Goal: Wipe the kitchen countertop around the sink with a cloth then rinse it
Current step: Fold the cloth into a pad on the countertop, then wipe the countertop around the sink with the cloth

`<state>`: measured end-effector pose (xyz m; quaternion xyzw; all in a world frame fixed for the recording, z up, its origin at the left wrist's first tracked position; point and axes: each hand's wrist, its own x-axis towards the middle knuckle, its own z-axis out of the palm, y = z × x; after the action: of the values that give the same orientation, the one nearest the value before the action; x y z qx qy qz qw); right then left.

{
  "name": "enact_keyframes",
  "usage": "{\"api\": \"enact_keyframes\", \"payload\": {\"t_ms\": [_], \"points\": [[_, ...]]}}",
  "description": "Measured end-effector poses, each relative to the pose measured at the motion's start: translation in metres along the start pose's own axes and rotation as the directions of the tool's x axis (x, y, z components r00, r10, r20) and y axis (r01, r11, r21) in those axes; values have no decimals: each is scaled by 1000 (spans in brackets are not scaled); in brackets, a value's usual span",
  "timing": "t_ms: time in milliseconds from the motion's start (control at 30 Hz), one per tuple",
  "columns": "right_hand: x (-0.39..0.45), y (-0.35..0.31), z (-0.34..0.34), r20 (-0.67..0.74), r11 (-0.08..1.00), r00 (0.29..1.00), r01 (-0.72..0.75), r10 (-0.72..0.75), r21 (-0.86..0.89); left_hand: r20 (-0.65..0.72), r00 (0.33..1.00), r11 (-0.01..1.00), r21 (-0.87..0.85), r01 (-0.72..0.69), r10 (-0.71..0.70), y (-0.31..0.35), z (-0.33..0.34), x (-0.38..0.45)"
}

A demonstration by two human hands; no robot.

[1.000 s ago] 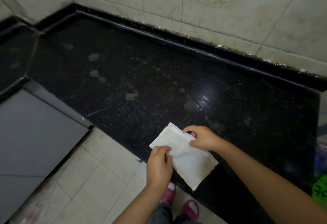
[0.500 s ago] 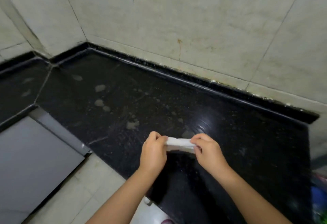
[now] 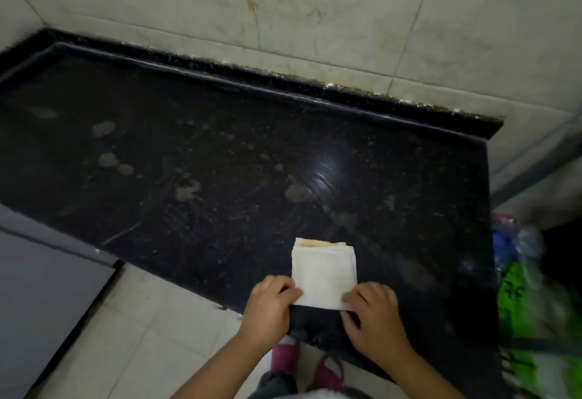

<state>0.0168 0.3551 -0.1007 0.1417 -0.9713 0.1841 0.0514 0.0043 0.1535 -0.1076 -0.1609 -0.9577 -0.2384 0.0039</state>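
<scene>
A white folded cloth (image 3: 324, 272), with a brown stain along its far edge, lies flat near the front edge of the black stone countertop (image 3: 220, 162). My left hand (image 3: 271, 307) pinches its near left corner. My right hand (image 3: 374, 313) pinches its near right corner. The countertop carries several pale dried blotches and smears, mostly left of and beyond the cloth. No sink is in view.
A pale tiled wall (image 3: 315, 21) rises behind the counter's raised black back rim. A grey cabinet panel (image 3: 41, 304) stands at the lower left. Coloured plastic bags (image 3: 535, 304) sit past the counter's right end. Tiled floor and pink shoes (image 3: 327, 370) lie below.
The cloth was held up edge-on between both hands; now it is folded smaller and laid flat on the counter. The view has tilted down and shifted right.
</scene>
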Motion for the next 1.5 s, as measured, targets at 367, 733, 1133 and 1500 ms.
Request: {"api": "enact_keyframes", "payload": {"t_ms": [367, 733, 1133, 1500], "points": [[60, -20, -9, 136, 888, 879, -441, 456, -128, -26, 902, 882, -224, 415, -431, 19, -13, 55], [58, -19, -4, 15, 787, 788, -616, 616, 36, -13, 915, 895, -214, 391, -403, 30, -18, 74], [57, -46, 34, 275, 958, 937, -152, 218, -242, 154, 936, 914, 312, 258, -317, -24, -25, 31], [-72, 21, 5, 68, 778, 799, -557, 598, -291, 273, 929, 942, 289, 168, -249, -30, -15, 65]]}}
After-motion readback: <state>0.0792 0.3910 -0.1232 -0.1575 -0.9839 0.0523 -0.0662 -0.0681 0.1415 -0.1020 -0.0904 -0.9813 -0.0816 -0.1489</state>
